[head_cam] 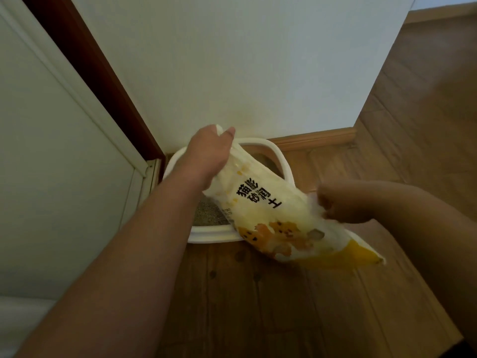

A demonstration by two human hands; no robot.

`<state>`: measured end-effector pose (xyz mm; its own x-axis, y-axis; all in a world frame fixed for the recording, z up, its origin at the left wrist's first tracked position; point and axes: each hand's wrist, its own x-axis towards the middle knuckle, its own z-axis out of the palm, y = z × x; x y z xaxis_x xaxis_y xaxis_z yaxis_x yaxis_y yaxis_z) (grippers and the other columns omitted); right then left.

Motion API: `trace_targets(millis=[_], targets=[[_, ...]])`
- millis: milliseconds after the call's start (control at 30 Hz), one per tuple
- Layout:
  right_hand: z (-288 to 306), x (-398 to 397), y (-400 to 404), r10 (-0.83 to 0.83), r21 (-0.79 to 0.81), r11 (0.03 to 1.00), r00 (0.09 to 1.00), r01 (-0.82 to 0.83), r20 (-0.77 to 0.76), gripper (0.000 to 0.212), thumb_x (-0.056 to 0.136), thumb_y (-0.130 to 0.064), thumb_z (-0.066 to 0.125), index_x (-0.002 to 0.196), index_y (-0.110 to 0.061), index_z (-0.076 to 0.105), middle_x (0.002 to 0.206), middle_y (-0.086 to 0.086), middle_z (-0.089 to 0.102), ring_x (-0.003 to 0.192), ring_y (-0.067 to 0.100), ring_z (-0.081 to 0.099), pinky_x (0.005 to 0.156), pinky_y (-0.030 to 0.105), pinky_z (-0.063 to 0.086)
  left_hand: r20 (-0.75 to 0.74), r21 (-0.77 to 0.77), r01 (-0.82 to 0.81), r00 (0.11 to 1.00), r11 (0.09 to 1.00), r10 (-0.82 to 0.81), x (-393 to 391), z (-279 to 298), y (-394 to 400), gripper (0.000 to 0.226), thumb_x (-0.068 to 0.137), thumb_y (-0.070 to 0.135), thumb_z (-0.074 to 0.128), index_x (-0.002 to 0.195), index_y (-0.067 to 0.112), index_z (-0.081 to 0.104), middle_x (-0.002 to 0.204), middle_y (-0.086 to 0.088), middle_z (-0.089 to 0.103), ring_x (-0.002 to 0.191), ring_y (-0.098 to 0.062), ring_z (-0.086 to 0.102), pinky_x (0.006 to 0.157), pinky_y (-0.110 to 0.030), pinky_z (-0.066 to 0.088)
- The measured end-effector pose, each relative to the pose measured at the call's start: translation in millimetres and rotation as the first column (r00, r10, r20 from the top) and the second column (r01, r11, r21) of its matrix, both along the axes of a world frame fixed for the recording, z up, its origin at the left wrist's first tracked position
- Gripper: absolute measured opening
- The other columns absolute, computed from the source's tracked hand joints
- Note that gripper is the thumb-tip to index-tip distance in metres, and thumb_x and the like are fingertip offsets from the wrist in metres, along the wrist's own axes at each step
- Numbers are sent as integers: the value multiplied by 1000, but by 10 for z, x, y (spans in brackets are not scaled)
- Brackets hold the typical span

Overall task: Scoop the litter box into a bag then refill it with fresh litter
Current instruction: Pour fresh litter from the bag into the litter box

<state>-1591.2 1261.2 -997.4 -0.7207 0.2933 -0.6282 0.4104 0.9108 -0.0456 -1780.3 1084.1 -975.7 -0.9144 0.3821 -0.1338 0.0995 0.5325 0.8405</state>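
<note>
Wooden floor (258, 293) by a white wall: cream-and-yellow litter bag (271, 215) with black characters, slanted over the white litter box (214, 235), left hand (209, 148) gripping its 11 o'clock end, right hand (335, 205) pinching its 3 o'clock edge.

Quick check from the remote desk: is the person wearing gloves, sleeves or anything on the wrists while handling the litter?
No. Both forearms are bare as far as the picture shows, with no sleeve in view. The left hand and right hand wear no gloves, and no watch, band or ring is visible.
</note>
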Motion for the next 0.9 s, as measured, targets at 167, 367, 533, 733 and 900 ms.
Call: trace_targets(millis=[167, 367, 533, 733, 900], targets=[[265, -156, -148, -30, -288, 953, 918, -93, -395, 70, 87, -52, 69, 148, -36, 39, 143, -13, 52, 125, 12, 55, 102, 35, 49, -133, -75, 5, 991, 997, -15, 344, 93, 133, 35, 104, 47, 47, 102, 14, 59, 90, 3, 57, 80, -16, 55, 65, -33, 40], [420, -274, -404, -165, -333, 940, 756, -74, -633, 69, 90, -45, 69, 149, -29, 38, 136, -8, 58, 113, 11, 61, 95, 33, 54, -125, -75, 79, 988, 994, -88, 582, 113, 223, 58, 102, 58, 42, 135, 12, 56, 129, -5, 64, 121, -26, 58, 94, -40, 46], [438, -309, -321, -220, -295, 955, 707, 17, -672, 27, 99, -28, 58, 125, -21, 58, 102, -4, 66, 88, 16, 63, 77, 33, 55, -118, -120, 145, 980, 982, -160, 696, 195, 307, 29, 107, 49, 39, 94, 24, 48, 84, 10, 47, 75, 2, 43, 61, -15, 31], [391, -317, -271, -282, -302, 950, 640, 81, -715, 13, 97, -14, 52, 98, -24, 59, 86, -4, 62, 78, 19, 59, 65, 34, 52, -169, -83, 298, 936, 951, -309, 635, 185, 244, 30, 102, 47, 53, 101, 17, 50, 77, 8, 48, 64, -2, 45, 57, -14, 37], [338, -301, -138, -365, -362, 923, 599, 131, -712, 18, 98, -17, 50, 99, -32, 60, 87, -9, 63, 77, 12, 59, 61, 31, 50, -52, -92, 388, 918, 917, -393, 378, 47, 9, 37, 83, 52, 77, 114, 40, 61, 115, 21, 65, 107, 4, 60, 85, -22, 51]])
